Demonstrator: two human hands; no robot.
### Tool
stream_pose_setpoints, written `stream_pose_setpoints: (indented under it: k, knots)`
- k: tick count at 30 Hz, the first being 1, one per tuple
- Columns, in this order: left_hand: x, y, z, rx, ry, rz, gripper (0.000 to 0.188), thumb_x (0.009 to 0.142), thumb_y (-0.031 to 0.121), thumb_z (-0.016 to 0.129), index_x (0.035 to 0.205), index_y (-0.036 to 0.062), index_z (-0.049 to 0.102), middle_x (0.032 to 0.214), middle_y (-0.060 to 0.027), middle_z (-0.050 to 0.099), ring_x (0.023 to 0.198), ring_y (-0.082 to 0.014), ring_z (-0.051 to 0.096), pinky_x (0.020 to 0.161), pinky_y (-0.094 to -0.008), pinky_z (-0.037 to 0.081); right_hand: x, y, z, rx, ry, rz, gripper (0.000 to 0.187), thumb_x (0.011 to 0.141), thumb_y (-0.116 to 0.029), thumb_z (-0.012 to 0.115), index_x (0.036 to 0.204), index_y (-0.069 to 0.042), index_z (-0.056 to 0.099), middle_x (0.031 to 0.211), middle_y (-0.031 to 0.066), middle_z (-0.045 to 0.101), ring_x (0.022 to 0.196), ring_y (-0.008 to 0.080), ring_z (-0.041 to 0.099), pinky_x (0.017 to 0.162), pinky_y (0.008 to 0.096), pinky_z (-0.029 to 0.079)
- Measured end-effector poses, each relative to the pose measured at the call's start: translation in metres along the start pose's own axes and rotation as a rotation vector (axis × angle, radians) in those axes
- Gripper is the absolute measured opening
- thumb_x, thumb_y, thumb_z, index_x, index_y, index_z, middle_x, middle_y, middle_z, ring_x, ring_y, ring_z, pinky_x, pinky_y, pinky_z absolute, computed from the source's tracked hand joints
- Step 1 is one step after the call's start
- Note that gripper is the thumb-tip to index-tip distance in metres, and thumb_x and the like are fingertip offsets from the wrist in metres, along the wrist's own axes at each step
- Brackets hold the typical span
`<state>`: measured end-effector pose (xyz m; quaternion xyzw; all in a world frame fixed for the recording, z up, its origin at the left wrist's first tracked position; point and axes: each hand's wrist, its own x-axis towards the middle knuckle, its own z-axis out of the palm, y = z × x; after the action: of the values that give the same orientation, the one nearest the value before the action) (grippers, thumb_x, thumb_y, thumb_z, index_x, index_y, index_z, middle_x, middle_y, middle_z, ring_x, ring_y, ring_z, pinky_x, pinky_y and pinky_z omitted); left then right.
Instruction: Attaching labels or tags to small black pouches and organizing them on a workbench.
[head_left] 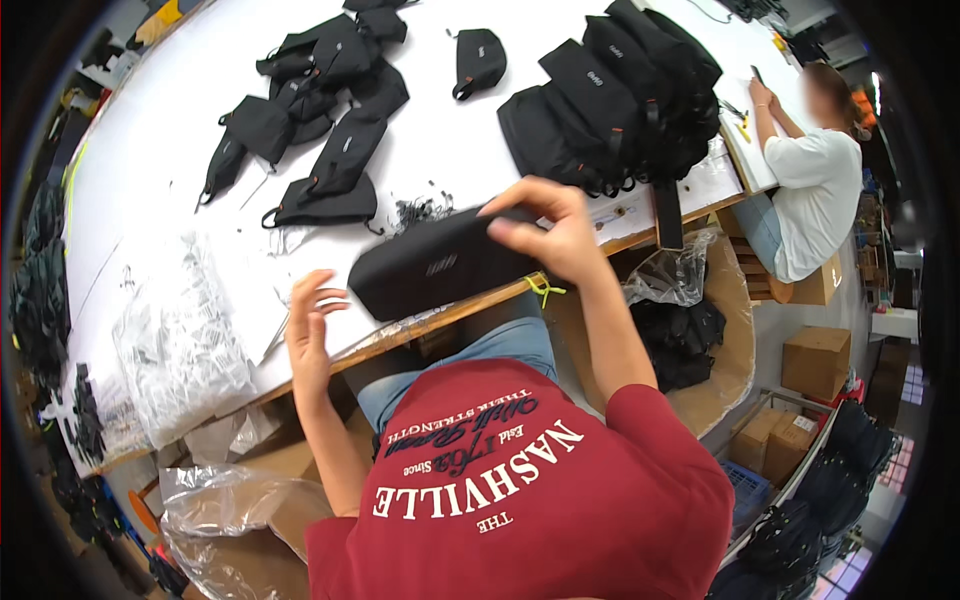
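Observation:
A black fabric pouch [425, 268] with a small light mark on its side is held up at the table's near edge. My right hand [545, 228] grips its right end, thumb on the near face and fingers over the top. Just left of the pouch is my left hand [312, 320], its fingers apart and holding nothing. A small heap of black bits [422, 210] lies right behind the pouch. Beyond it to the left, several similar black pouches [340, 150] are piled loosely, and a single pouch [481, 62] lies apart from them.
Large stacked black bags [610, 100] stand at the far right of the white table [160, 130]. Clear plastic bags [185, 340] cover its left side. A box [735, 340] of black items stands below the right edge. Another person [820, 180] sits at the right.

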<state>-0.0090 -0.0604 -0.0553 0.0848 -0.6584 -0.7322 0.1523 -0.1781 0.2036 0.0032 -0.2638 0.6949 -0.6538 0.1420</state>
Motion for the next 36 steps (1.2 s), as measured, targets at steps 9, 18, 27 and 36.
stream_pose_setpoints:
  k: [9, 18, 27, 36]
  knots:
    - [-0.032, -0.069, -0.174, 1.557, 0.574, -0.383, 0.077, 0.078, 0.051, 0.066, 0.13, 0.0004, 0.041, 0.136, -0.0209, 0.035, 0.123, -0.0379, 0.035, 0.102, -0.047, 0.029, 0.073, -0.065, -0.193, -0.771, 0.919, -0.576, 0.031, 0.082, -0.025, 0.07, 0.109, -0.011, 0.063, 0.087, 0.0011, 0.064, 0.066, 0.0053, 0.055, 0.058, 0.019, 0.043]
    - [-0.036, -0.093, -0.176, 1.609, 0.481, -0.319, 0.076, 0.077, 0.056, 0.062, 0.128, 0.0005, 0.048, 0.125, -0.0193, 0.048, 0.117, -0.0376, 0.041, 0.099, -0.0462, 0.033, 0.103, -0.031, -0.254, -1.311, 0.603, -0.249, 0.031, 0.083, -0.029, 0.063, 0.113, -0.023, 0.061, 0.102, 0.0113, 0.062, 0.096, 0.0296, 0.06, 0.083, 0.0351, 0.047]
    - [-0.013, -0.097, -0.164, 1.633, 0.706, -0.31, 0.059, 0.079, 0.047, 0.065, 0.12, 0.0061, 0.056, 0.094, -0.0114, 0.06, 0.095, -0.033, 0.05, 0.085, -0.0443, 0.04, 0.07, -0.059, -0.15, -1.083, 0.669, -0.594, 0.017, 0.085, -0.018, 0.064, 0.099, -0.01, 0.068, 0.092, 0.0061, 0.063, 0.084, 0.0192, 0.059, 0.078, 0.0304, 0.046]
    - [-0.015, -0.114, -0.172, 1.503, 0.852, -0.316, 0.062, 0.077, 0.053, 0.064, 0.118, 0.0068, 0.058, 0.106, -0.0148, 0.054, 0.103, -0.0326, 0.047, 0.091, -0.0448, 0.036, 0.091, 0.121, 0.028, -0.644, -0.079, 0.002, 0.013, 0.078, -0.023, 0.066, 0.081, -0.011, 0.069, 0.078, 0.0085, 0.064, 0.071, 0.0236, 0.061, 0.068, 0.035, 0.049]
